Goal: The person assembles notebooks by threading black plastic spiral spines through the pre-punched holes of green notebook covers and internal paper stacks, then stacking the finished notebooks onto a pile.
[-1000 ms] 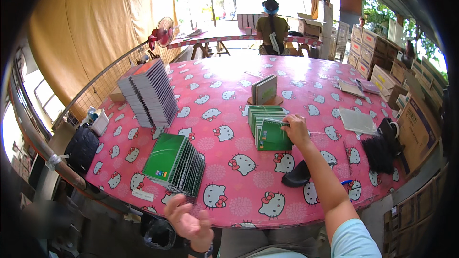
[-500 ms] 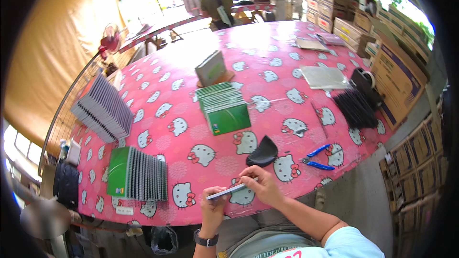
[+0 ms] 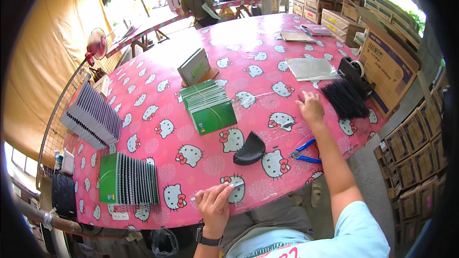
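Observation:
My left hand (image 3: 214, 206), near the front table edge, is closed on a thin pale pad of paper (image 3: 236, 185) seen almost edge-on. Out to the right, my right hand (image 3: 312, 108) has its fingers bent together at a thin dark strip (image 3: 301, 97), mostly covered by the hand. Just beyond it lies a pile of black spiral binding coils (image 3: 345, 99). Blue-handled pliers (image 3: 306, 152) rest below my right forearm. Between the hands sits a black half-round holder (image 3: 249, 149). A row of green notebooks (image 3: 213, 117) stands at the middle.
Spiral-bound green notebooks (image 3: 129, 179) stand at left, with another bound stack (image 3: 93, 117) behind. A wooden stand (image 3: 208, 74) props a grey-covered notebook (image 3: 193, 67). At right are a tape dispenser (image 3: 356, 74), a clear plastic sheet (image 3: 311, 69) and a cardboard box (image 3: 387, 71). Another person (image 3: 198, 2) sits far back.
My right hand has left the paper pad and reached forward and right to the thin dark strip. My left hand keeps the pad. The view has shifted slightly to the right.

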The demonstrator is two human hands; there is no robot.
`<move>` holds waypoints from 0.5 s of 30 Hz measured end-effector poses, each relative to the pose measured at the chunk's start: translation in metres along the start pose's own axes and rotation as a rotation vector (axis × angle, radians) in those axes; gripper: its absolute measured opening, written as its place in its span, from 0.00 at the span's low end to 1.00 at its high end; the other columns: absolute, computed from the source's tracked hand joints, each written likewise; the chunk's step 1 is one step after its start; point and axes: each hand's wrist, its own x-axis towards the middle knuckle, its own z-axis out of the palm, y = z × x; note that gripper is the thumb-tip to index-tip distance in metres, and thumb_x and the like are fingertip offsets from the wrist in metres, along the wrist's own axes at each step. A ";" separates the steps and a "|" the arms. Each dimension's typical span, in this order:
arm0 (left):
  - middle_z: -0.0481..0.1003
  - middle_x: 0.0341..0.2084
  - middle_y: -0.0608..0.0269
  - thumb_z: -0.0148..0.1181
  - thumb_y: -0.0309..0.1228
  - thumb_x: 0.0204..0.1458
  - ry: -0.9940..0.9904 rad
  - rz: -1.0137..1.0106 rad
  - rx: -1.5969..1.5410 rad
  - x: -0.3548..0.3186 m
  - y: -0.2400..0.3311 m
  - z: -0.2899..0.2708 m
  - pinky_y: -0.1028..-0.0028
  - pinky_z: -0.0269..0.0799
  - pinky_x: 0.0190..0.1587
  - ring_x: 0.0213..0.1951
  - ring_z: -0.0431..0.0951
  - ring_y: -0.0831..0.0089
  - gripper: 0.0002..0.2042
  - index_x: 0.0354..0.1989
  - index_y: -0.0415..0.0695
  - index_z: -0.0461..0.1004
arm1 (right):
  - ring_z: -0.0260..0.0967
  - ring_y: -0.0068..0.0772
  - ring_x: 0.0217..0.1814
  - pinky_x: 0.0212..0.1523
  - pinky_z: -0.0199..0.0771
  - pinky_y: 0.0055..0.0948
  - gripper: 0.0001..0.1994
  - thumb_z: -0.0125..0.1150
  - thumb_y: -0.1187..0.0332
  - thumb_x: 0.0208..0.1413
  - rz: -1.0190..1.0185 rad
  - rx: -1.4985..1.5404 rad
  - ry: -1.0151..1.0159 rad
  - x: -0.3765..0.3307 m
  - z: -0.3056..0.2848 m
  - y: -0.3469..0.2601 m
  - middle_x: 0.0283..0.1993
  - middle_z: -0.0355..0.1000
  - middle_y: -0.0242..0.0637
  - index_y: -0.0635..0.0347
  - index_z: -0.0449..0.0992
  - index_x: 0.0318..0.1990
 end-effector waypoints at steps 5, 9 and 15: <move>0.78 0.33 0.71 0.63 0.24 0.43 0.053 -0.009 0.002 0.003 -0.001 0.001 0.71 0.59 0.42 0.34 0.74 0.72 0.10 0.35 0.51 0.79 | 0.67 0.51 0.45 0.44 0.68 0.43 0.10 0.55 0.77 0.50 -0.097 0.259 -0.028 0.016 0.000 0.016 0.39 0.68 0.46 0.62 0.73 0.41; 0.78 0.29 0.69 0.65 0.26 0.44 0.047 -0.045 -0.010 0.004 -0.001 0.003 0.72 0.60 0.40 0.33 0.74 0.72 0.08 0.35 0.49 0.80 | 0.69 0.46 0.41 0.43 0.70 0.38 0.17 0.52 0.81 0.53 -0.314 0.410 -0.156 -0.017 -0.080 -0.090 0.39 0.70 0.44 0.58 0.71 0.51; 0.77 0.28 0.70 0.65 0.27 0.45 -0.015 -0.056 -0.044 0.012 -0.001 -0.004 0.72 0.59 0.40 0.32 0.73 0.73 0.08 0.35 0.49 0.80 | 0.71 0.41 0.37 0.38 0.72 0.33 0.14 0.61 0.79 0.48 -0.472 0.955 -0.731 -0.097 -0.106 -0.146 0.36 0.70 0.39 0.56 0.77 0.43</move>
